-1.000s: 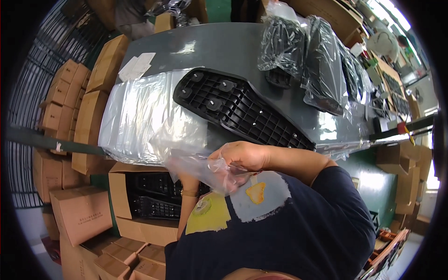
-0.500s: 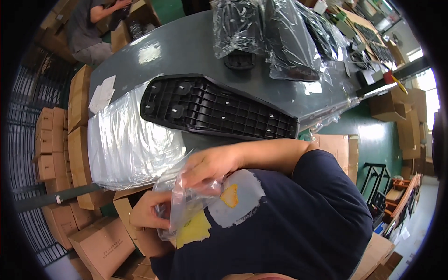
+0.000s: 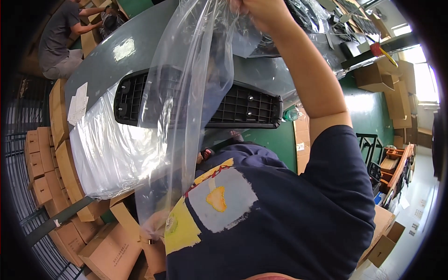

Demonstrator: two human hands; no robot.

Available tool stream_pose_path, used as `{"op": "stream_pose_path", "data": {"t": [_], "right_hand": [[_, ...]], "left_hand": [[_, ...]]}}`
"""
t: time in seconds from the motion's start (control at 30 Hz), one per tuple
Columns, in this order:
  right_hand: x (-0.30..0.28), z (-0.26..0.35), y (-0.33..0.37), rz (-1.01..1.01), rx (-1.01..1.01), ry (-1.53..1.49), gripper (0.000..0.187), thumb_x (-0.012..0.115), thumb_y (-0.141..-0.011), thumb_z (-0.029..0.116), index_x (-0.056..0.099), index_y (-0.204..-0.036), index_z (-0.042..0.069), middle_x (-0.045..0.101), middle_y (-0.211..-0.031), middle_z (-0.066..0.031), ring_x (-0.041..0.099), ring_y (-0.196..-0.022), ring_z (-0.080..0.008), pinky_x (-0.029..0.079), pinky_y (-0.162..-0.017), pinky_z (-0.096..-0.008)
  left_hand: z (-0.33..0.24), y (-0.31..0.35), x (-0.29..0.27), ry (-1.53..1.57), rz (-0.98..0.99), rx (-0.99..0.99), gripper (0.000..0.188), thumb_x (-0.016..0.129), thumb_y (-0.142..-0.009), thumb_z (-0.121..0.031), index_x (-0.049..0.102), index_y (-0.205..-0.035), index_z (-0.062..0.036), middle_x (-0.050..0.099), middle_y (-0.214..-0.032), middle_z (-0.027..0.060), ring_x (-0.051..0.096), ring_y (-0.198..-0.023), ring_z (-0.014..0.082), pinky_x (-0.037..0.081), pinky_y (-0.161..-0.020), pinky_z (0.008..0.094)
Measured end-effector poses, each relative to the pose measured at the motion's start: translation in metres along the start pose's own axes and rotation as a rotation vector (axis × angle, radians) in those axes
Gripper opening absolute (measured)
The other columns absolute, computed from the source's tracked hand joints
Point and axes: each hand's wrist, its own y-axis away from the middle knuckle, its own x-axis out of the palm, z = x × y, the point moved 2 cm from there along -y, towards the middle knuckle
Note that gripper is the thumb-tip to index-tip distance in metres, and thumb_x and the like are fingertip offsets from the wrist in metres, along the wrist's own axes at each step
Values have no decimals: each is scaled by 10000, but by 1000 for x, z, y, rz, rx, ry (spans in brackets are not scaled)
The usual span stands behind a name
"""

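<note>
A long clear plastic bag point(image 3: 193, 70) stretches between my hands, from the top of the view down to the lower left. My right hand point(image 3: 262, 13), raised high over the table, grips its upper end, with the fingertips partly cut off by the top edge. Down by my shirt, my left hand point(image 3: 156, 225) is closed on the lower end, partly veiled by the film. Behind the bag lies a long black plastic seat base point(image 3: 245, 106), its ribbed underside and metal studs facing up. The bag covers its middle; neither hand touches it.
A stack of clear plastic bags point(image 3: 109, 154) lies on the grey table point(image 3: 100, 70), beside white papers point(image 3: 78, 103). Cardboard boxes point(image 3: 109, 252) crowd the left. A green-tinted bottle point(image 3: 292, 115) stands by a carton at right. Another person point(image 3: 60, 39) works at the far left.
The bunched bag has been drawn out long. My right hand rose from my chest to the top; my left moved slightly down. The whole view has shifted.
</note>
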Motion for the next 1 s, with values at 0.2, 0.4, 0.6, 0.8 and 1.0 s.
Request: {"op": "stream_pose_path", "data": {"t": [0.2,0.4,0.6,0.8,1.0], "right_hand": [[-26,-24,-20,-366,-54,36,254,470,-935,263,564,-781,84,456,-549,30,377,-418,-61,302,-400,-209],[-23,-52,-34,-122,124,-675,228,479,-929,236,564,-766,101,496,-570,30,426,-442,-64,333,-401,-193],[45,-32,-25,109,-21,-258,478,525,-880,76,357,-1320,-6,592,-1028,-92,570,-715,-108,490,-651,-232],[124,-100,47,504,-18,391,266,629,-788,225,607,-999,64,635,-826,-93,614,-725,-155,496,-683,-314],[158,-172,134,540,-433,954,445,721,-669,337,545,-1005,104,561,-903,-89,592,-846,-250,501,-683,-383]], "left_hand": [[37,55,19,250,-410,3,274,564,-878,-303,552,-967,-44,554,-868,74,539,-827,207,432,-760,340],[63,76,37,485,-868,26,244,548,-890,-295,550,-946,-57,552,-862,64,537,-818,194,435,-754,339],[28,162,-4,1533,-943,824,80,518,-890,-153,545,-876,-79,569,-822,33,540,-745,117,455,-593,245],[-21,294,26,958,-933,1013,198,501,-893,-192,518,-1001,-27,583,-867,58,569,-719,125,480,-554,246],[-17,278,70,151,-2230,919,395,386,-934,-285,474,-1193,0,607,-995,126,595,-877,182,487,-594,247]]}}
